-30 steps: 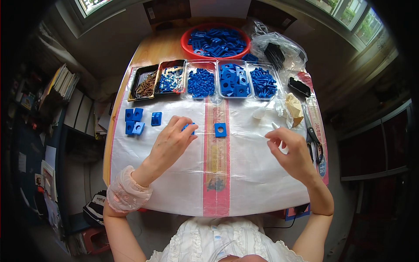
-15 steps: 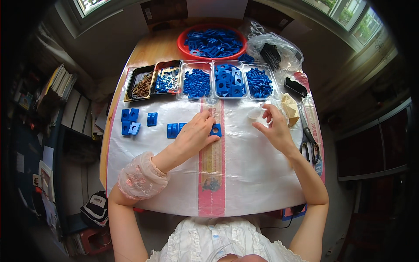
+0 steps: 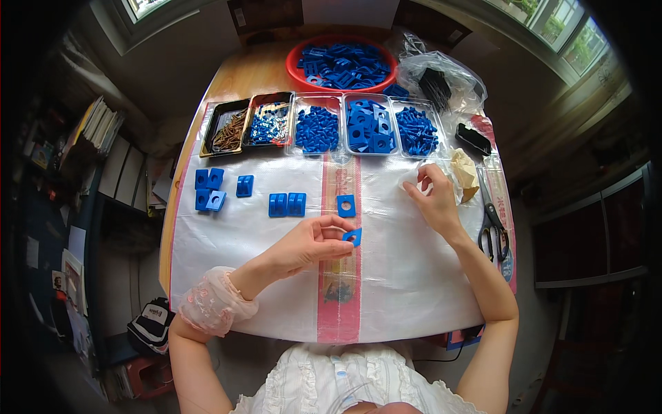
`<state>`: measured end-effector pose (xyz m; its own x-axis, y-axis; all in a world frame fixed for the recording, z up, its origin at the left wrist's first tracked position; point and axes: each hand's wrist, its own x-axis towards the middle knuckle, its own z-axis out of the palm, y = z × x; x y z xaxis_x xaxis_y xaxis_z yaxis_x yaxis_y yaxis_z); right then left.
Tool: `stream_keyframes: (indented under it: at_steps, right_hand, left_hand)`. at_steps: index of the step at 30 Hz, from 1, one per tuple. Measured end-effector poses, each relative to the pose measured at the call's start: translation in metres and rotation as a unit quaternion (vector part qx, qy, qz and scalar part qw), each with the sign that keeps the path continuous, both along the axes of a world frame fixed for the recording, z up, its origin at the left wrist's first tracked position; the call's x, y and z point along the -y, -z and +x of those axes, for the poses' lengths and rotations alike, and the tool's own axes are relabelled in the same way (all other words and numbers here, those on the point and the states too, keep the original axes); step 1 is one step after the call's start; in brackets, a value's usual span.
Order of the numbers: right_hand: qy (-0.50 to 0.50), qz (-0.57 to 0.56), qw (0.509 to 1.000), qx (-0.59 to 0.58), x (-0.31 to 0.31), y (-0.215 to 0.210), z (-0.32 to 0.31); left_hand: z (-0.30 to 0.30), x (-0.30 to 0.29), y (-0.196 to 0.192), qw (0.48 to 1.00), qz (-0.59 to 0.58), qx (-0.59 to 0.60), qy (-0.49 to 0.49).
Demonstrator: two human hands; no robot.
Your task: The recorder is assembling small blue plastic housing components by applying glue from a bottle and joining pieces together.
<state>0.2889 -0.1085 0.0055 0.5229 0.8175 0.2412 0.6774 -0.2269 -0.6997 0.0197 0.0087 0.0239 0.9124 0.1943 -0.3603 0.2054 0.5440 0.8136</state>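
A small blue square plate with a hole point(image 3: 352, 237) is pinched at the fingertips of my left hand point(image 3: 307, 245), tilted above the sheet. Beyond that hand lie another blue holed plate point(image 3: 345, 205) and a pair of ridged blue blocks point(image 3: 287, 204) side by side. My right hand point(image 3: 436, 200) is at the right, fingers curled and thumb drawn in against a whitish translucent piece point(image 3: 409, 187); what exactly it grips is hard to make out. Farther left sit a single ridged block point(image 3: 245, 185) and a cluster of blue plates point(image 3: 209, 190).
Along the back stand trays of brown screws point(image 3: 229, 131), small metal-and-blue bits point(image 3: 269, 126), and blue parts point(image 3: 318, 129). Behind them is a red basin point(image 3: 293, 74) heaped with blue parts. Scissors point(image 3: 491, 231), crumpled paper point(image 3: 465, 174) and a black box point(image 3: 473, 140) lie right.
My left hand has drawn back toward me, lifting a blue plate off the sheet and uncovering the blocks and the other plate. My right thumb has closed in toward the fingers.
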Motion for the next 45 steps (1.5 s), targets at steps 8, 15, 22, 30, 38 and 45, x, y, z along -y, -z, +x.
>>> stream_keyframes:
  at_steps: [8, 15, 22, 30, 38, 45]
  right_hand:
    - [-0.094, 0.114, 0.959, -0.241, 0.015, -0.024, -0.023]
    - [-0.152, 0.104, 0.901, -0.393, 0.038, -0.024, -0.044]
    - [-0.137, 0.119, 0.859, -0.48, 0.042, 0.002, -0.037]
    - [-0.105, 0.167, 0.765, -0.614, 0.039, 0.011, -0.027]
    - [-0.112, 0.182, 0.75, -0.626, 0.038, 0.012, -0.022]
    - [-0.095, 0.123, 0.792, -0.591, 0.041, 0.002, -0.024]
  left_hand:
    - [-0.004, 0.025, 0.015, 0.996, -0.082, -0.041, -0.002]
    - [0.003, 0.021, 0.016, 0.988, -0.142, -0.024, -0.064]
    - [-0.003, 0.015, 0.029, 0.978, -0.2, -0.004, -0.05]
    - [0.0, 0.017, 0.03, 0.971, -0.227, 0.049, -0.059]
    - [0.0, 0.022, 0.032, 0.947, -0.312, 0.065, -0.047]
    - [-0.001, 0.022, 0.03, 0.924, -0.361, 0.092, -0.08]
